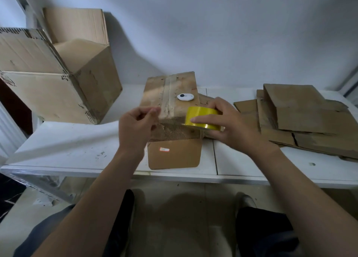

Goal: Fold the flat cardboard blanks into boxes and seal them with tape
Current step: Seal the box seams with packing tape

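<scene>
Folded box (170, 98) at centre of white table (77, 144), taped seam along top, near flap (174, 156) open and flat on the table. Yellow tape roll (201, 117) at box's near right top edge, gripped by right hand (228, 125), fingers curled round its rim. Left hand (135, 125) at near left corner, fingers curled, thumb towards fingertips; blurred, cannot tell whether anything pinched. Small white disc (185, 97) on box top. Stack of flat blanks (302, 117) to right; large open carton (58, 73) to left.

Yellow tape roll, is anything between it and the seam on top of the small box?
Yes: a small white disc sits on the box top just right of the seam, beyond the yellow tape roll in the right hand. Nothing else visible lies between them.
</scene>
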Available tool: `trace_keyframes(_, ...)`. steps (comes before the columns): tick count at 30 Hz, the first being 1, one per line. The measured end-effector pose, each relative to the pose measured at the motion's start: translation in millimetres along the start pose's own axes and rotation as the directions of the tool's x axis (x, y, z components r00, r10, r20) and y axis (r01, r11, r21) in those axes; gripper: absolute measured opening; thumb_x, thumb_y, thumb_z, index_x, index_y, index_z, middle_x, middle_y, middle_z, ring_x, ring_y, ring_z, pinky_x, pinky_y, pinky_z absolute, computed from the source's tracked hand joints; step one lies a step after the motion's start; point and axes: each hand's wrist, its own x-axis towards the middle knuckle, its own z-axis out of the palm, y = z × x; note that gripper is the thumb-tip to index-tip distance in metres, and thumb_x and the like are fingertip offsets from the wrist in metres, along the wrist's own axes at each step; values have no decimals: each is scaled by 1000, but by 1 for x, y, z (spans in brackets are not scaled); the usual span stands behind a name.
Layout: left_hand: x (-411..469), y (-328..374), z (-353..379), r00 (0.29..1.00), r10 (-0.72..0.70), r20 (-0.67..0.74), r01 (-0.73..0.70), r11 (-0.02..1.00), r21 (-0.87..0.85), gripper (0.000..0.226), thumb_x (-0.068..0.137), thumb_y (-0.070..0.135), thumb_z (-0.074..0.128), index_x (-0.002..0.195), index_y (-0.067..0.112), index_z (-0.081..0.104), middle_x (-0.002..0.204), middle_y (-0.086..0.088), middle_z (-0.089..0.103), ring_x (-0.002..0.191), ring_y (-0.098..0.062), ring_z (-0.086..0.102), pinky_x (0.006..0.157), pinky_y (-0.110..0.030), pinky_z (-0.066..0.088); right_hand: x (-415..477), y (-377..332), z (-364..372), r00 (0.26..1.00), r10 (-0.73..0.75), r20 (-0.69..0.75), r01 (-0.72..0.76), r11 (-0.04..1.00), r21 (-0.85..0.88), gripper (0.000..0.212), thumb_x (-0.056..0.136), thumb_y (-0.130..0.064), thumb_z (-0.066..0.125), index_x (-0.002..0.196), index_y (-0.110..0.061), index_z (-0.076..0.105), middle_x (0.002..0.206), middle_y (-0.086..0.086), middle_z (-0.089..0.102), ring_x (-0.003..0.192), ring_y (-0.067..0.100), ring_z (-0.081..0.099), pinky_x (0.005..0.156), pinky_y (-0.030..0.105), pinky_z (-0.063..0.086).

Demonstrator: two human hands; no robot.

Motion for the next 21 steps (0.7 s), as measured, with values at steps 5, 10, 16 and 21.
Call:
trace_keyframes(5, 21, -9, -21, 1000, -17, -5, 17, 999, 30, 6, 90, 19, 75, 85, 17, 78, 70, 4, 72, 74, -18, 65, 82, -41, 59, -7, 26, -16, 998, 12, -56, -16, 998, -63, 47, 84, -6, 66, 119, -37, 72, 105, -2, 46, 92, 20, 42, 75, 29, 34)
trace_keyframes(10, 29, -11, -32, 999, -14, -31, 16, 999, 51, 8, 90, 21, 74, 90, 13, 77, 73, 2, 71, 72, -10, 65, 75, -32, 57, -5, 37, -22, 999, 7, 47, 0, 988, -155, 53, 81, 7, 77, 116, -33, 76, 108, 10, 56, 94, 21, 42, 77, 28, 32)
trace_keyframes(16, 39, -18, -43, 999, -27, -31, 30, 994, 101, 9, 91, 23, 73, 88, 14, 75, 67, 10, 70, 70, -4, 64, 79, -37, 58, 8, 49, -18, 996, -51, 71, 60, 989, -135, 55, 83, 6, 76, 119, -37, 74, 112, 9, 55, 96, 22, 43, 79, 29, 32)
trace_keyframes(21, 43, -25, -47, 998, -53, -21, 55, 992, 111, 11, 92, 23, 72, 84, 15, 73, 66, 11, 69, 70, -4, 63, 83, -42, 58, 10, 56, -13, 992, -96, 85, 108, 983, -147, 63, 86, 5, 71, 124, -44, 62, 119, 4, 52, 100, 19, 39, 76, 34, 34)
